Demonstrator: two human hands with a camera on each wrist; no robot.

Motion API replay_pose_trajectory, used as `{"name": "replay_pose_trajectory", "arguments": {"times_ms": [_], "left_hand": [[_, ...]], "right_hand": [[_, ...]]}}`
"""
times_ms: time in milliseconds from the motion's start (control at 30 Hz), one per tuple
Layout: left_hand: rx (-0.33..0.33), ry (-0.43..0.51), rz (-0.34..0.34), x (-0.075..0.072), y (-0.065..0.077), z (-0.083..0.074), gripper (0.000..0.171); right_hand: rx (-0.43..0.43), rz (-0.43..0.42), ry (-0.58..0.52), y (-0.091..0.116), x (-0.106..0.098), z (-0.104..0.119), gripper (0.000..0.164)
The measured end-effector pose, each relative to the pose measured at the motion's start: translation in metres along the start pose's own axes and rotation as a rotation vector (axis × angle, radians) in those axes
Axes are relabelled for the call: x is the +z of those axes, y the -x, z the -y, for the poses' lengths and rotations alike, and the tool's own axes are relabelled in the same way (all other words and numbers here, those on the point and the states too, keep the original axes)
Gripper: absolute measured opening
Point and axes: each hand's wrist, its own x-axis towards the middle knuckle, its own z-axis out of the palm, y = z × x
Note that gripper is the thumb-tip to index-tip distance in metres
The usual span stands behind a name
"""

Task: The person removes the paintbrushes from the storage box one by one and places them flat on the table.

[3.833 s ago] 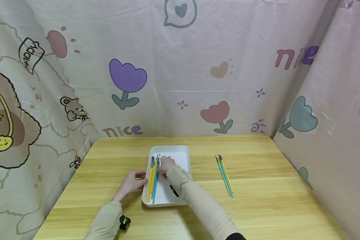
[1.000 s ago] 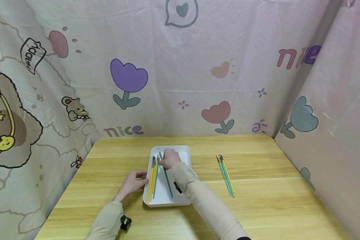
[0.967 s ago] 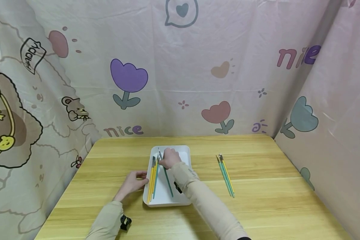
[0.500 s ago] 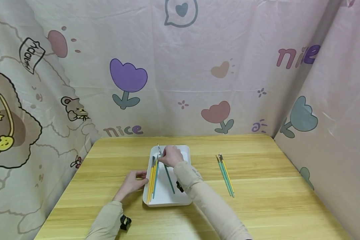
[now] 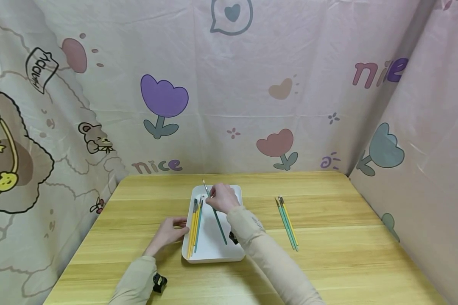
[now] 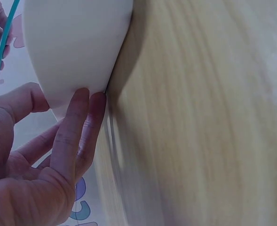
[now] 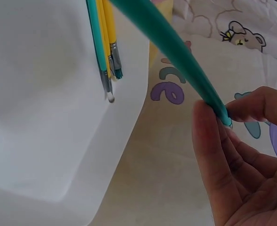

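Note:
In my right hand (image 5: 223, 198) I pinch a green-handled paintbrush (image 5: 219, 226) between thumb and fingers, slanted over the white tray (image 5: 234, 254). Its bristle end points away from me, past the tray's far side. Several yellow and green paintbrushes (image 5: 193, 231) lie together along the tray's left side, bristles at the far end. My left hand (image 5: 169, 232) holds the tray's left wall, and the left wrist view shows its fingers (image 6: 70, 136) against the outer face with the thumb at the rim.
To the right of the tray, a small group of green and yellow paintbrushes (image 5: 287, 224) lies on the wooden table (image 5: 339, 254). A printed curtain (image 5: 229, 84) stands behind the table and along both sides.
A green paintbrush has been lifted from the row in the tray and moved right and away, turning slantwise. My right hand rose with it, while my left hand stayed at the tray's wall.

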Motion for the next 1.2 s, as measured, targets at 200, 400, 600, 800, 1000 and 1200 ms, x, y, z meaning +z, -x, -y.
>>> {"name": "replay_pose_trajectory", "arguments": {"times_ms": [200, 400, 600, 800, 1000, 1200], "left_hand": [[0.004, -0.009, -0.003, 0.000, 0.000, -0.001, 0.043], [0.003, -0.010, -0.001, 0.000, 0.000, 0.000, 0.043], [0.011, -0.018, -0.003, 0.000, -0.001, 0.001, 0.042], [0.015, -0.011, -0.001, -0.001, 0.000, -0.001, 0.042], [0.028, -0.005, -0.007, -0.001, 0.001, -0.001, 0.042], [0.030, -0.006, -0.004, -0.001, 0.001, 0.001, 0.043]], "right_hand": [[-0.032, -0.042, 0.025, 0.003, -0.005, -0.005, 0.011], [-0.037, -0.070, 0.007, 0.009, -0.011, -0.016, 0.013], [-0.052, -0.105, -0.032, 0.018, -0.022, -0.029, 0.014], [-0.065, -0.151, -0.054, 0.024, -0.031, -0.045, 0.015], [-0.039, -0.221, -0.054, 0.031, -0.042, -0.067, 0.017], [-0.007, -0.277, -0.026, 0.038, -0.053, -0.093, 0.019]]}}
